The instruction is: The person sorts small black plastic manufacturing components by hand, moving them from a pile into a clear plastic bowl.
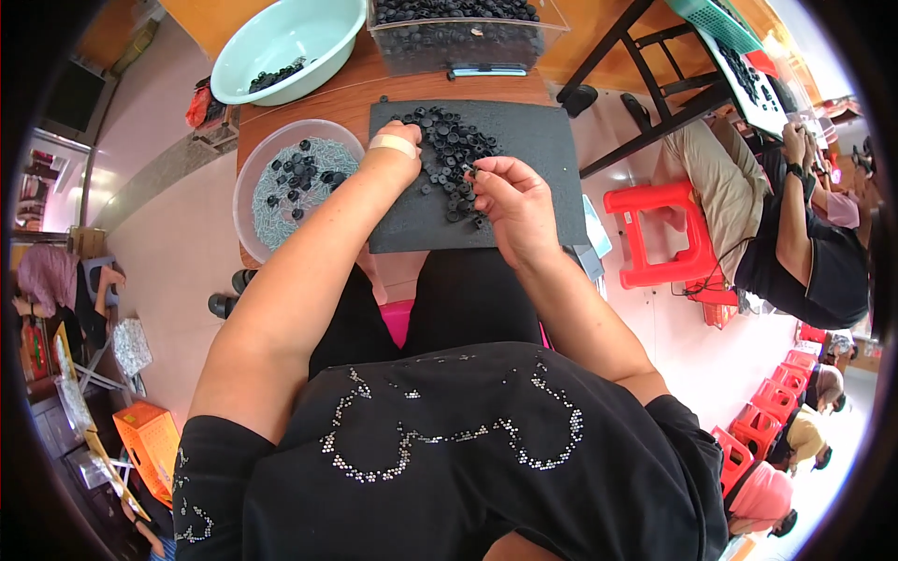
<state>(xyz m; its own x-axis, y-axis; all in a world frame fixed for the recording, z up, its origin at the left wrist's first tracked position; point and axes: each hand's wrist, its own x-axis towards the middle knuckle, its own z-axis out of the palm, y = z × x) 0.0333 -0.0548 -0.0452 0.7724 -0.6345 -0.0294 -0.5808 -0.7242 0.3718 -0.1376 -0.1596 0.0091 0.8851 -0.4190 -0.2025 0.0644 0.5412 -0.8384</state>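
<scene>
A heap of small round black caps (453, 150) lies on a dark grey mat (547, 201) in front of me. At the heap's left edge, my left hand (400, 154), a beige strip round it, is closed with curled fingers; whatever it grips is hidden. On the heap's right side my right hand (516, 201) pinches a small dark piece between thumb and index finger, too small to make out fully. Left of the mat, beneath my left forearm, stands a round clear tub (245, 192) of small clear pieces with several black caps on top.
Behind the tub is a pale green basin (323, 33) with some black parts. A clear box (398, 58) full of black parts stands at the back, a flat blue-edged object (488, 72) before it. A red stool (645, 271) and a seated person (781, 224) are to the right.
</scene>
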